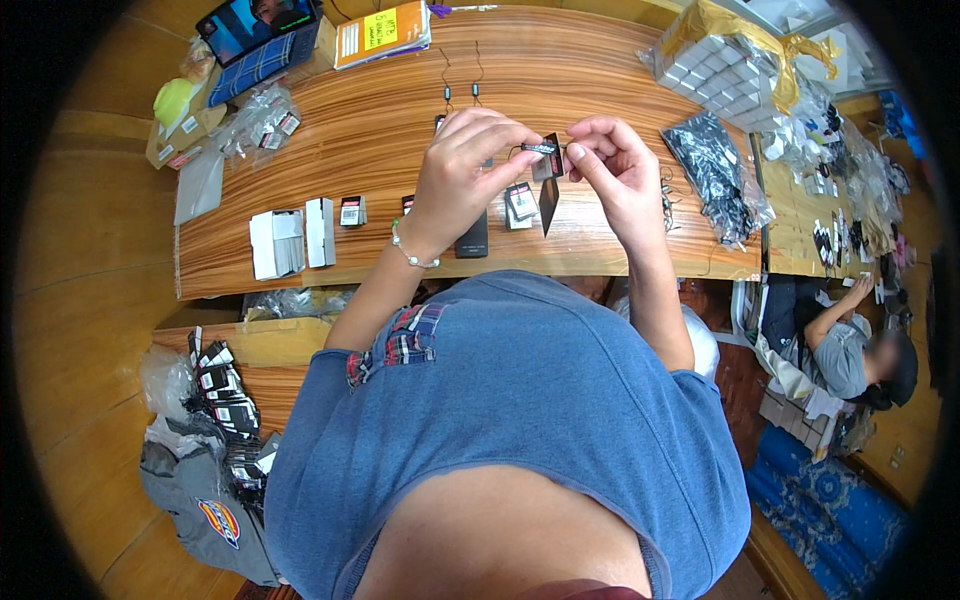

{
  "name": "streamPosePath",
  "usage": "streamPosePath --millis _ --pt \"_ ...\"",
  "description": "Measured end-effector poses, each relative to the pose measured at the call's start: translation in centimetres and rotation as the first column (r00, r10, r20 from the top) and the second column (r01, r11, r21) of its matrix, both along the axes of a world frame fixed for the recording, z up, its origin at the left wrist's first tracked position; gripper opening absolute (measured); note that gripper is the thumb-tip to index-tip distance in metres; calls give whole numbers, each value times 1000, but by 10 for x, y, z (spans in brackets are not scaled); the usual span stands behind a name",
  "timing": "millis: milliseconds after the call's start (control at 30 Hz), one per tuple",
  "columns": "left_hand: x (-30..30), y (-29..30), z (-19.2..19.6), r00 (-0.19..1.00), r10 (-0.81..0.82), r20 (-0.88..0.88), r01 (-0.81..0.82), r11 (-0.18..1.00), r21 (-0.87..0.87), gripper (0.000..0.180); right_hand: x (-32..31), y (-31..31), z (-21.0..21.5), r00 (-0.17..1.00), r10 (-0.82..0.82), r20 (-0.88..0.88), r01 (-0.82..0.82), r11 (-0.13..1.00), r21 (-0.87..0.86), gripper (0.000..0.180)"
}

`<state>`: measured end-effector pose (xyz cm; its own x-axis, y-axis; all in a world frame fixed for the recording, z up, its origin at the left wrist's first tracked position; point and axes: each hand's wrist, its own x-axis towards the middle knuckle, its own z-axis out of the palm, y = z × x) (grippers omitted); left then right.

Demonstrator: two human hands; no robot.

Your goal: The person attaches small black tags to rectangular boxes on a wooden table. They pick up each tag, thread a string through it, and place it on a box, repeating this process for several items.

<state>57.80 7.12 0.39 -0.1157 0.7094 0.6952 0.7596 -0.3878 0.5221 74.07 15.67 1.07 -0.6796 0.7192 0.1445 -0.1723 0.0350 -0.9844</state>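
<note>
Above the table, my left hand [470, 165] pinches a small black seal tag [540, 148] with pale lettering between thumb and fingers. Beside it hangs a folded black hang tag [549, 200], its leaves spread apart. My right hand [615, 165] is closed in a pinch at the hang tag's upper right edge; whatever lies between those fingertips is too small to make out. Under the hands lie a small stack of white-and-black tags [520, 204] and a long black box [472, 240], partly covered by my left wrist. Two black seal strings [476, 91] stretch out beyond my left hand.
At left are a white box of cards [275, 247], its narrow lid [320, 232] and a few tags [352, 210]. Notebooks [383, 36] and a lit screen [262, 25] stand far left. Right holds wrapped white boxes [712, 68], a bag of black strings [710, 165] and a co-worker [845, 350].
</note>
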Motion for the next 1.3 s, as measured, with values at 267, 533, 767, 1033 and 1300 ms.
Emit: streamPosePath --millis 267,533,767,1033,1300 --pt "4 -6 9 917 -57 396 117 985 -128 12 -5 -2 -1 998 -21 -67 24 999 41 12" --pt "7 -4 -1 718 -176 673 321 942 -96 17 -8 -1 -7 1000 -17 -16 19 993 119 11" --pt "8 -2 -4 658 -116 744 296 949 -113 14 -8 -2 -4 999 -8 -39 12 995 100 10" --pt "-2 -2 -2 698 -77 712 340 911 -235 14 -9 -4 -11 1000 3 -27 -3 999 32 10" --pt "-7 -2 -4 607 -98 789 447 863 -237 13 -8 0 -14 988 119 -100 -136 974 -182 14"
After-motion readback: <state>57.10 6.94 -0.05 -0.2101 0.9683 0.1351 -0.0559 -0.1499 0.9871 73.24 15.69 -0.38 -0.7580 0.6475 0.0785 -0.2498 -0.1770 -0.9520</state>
